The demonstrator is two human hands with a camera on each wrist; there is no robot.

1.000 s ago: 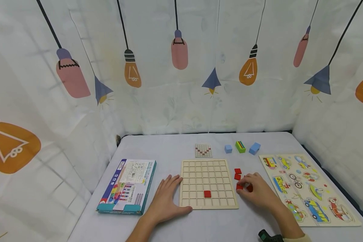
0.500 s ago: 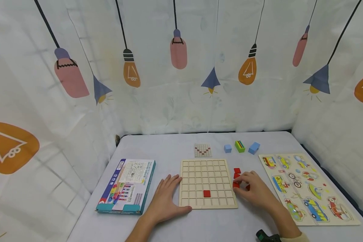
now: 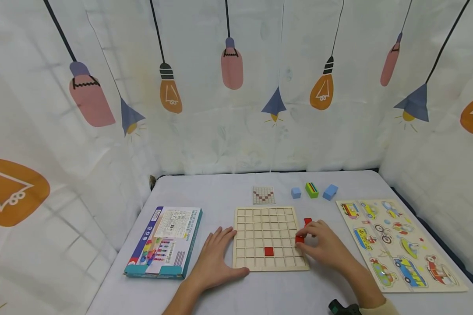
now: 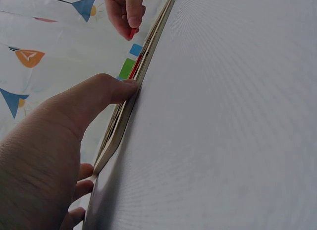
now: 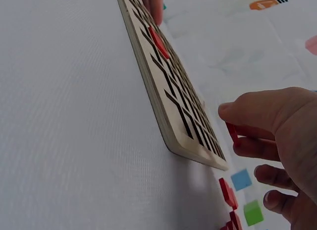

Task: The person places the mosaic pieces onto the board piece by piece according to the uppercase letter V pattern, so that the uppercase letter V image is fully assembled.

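Lamp-printed white fabric is bordering a white-covered counter. Left hand, straight-fingered, is touching a gridded wooden board holding a red square tile; right hand is pinching another tile.

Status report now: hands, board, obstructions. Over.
Right hand pinches red tile near board, right side. Left hand touches its left edge. Second tile seated in grid. Nothing seen in the way.

Creased white walls printed with hanging lamps enclose 3 sides of a white-covered table
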